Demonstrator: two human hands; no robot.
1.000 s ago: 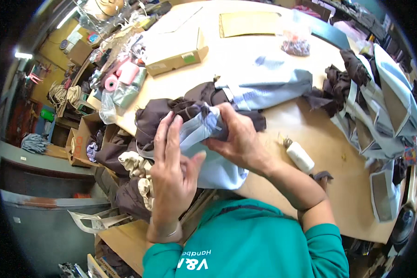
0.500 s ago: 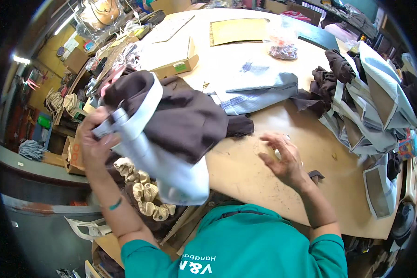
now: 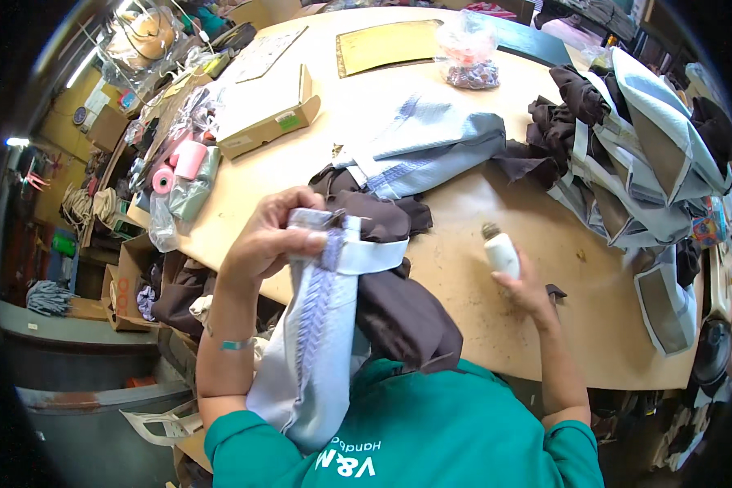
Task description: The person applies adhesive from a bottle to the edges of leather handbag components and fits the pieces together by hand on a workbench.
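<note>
My left hand (image 3: 276, 236) is closed on the top end of a light blue-white textured piece (image 3: 305, 350) with a purple stitched pattern, a white band (image 3: 370, 254) and dark brown fabric (image 3: 407, 317) hanging beside it. The piece hangs down in front of my teal shirt. My right hand (image 3: 525, 293) is closed round a small white bottle (image 3: 500, 252) with a crusted brownish top, low over the wooden table (image 3: 594, 321). Behind them lies another pale blue fabric piece (image 3: 435, 146) on brown cloth.
A pile of pale and brown pieces (image 3: 642, 146) lies at the right. Pink spools (image 3: 189, 159), bags and a cardboard box (image 3: 264, 122) are at the back left. A yellow board (image 3: 386, 47) and a plastic bag of small items (image 3: 472, 73) lie at the back.
My left hand has lifted and swung the fabric piece, which now hangs toward me. My right hand let go of the fabric, moved right and took hold of the white bottle.
</note>
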